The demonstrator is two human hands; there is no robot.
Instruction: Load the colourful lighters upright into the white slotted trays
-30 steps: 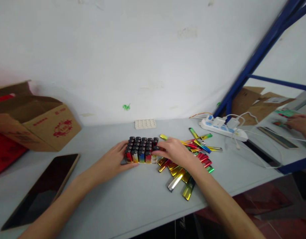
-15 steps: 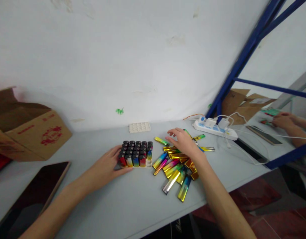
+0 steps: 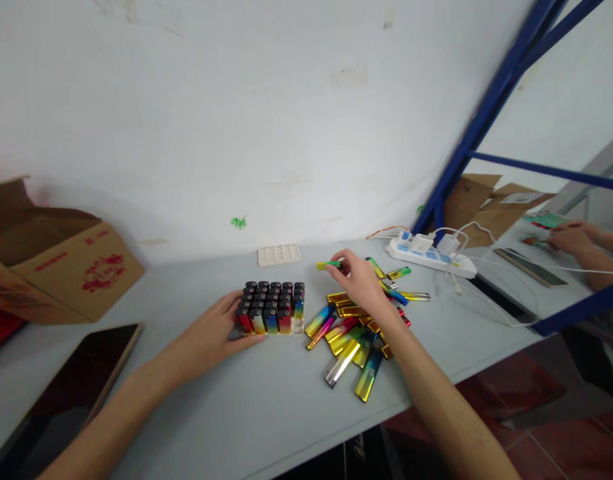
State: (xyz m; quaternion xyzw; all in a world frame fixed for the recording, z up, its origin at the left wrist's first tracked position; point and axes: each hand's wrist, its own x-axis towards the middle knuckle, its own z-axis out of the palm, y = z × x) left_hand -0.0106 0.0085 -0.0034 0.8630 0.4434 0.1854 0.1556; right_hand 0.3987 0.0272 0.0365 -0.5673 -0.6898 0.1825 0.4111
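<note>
My right hand [image 3: 359, 281] pinches a yellow-green lighter [image 3: 325, 265] by one end, raised above the table's far side. My left hand [image 3: 220, 327] grips the left side of a white lighter tray [image 3: 297, 329], thumb along the front and fingers partly hidden behind. Rows of upright lighters [image 3: 271, 310] with black tops fill most of this tray; free slots show at its front right corner. Under and around my right forearm lies a loose pile of shiny coloured lighters [image 3: 342, 363], partly covered by the arm.
A second white tray [image 3: 279, 255] lies near the wall. Left are an open cardboard box [image 3: 94, 273] and a dark-screened device [image 3: 66, 387]. A power strip [image 3: 431, 258] with cables stands right, by a blue metal frame [image 3: 479, 120]. Another person's hands [image 3: 574, 239] are beyond it.
My right hand has closed on the yellow-green lighter, which lay at the pile's far left edge, and lifted it up and away. My left hand stays at the tray.
</note>
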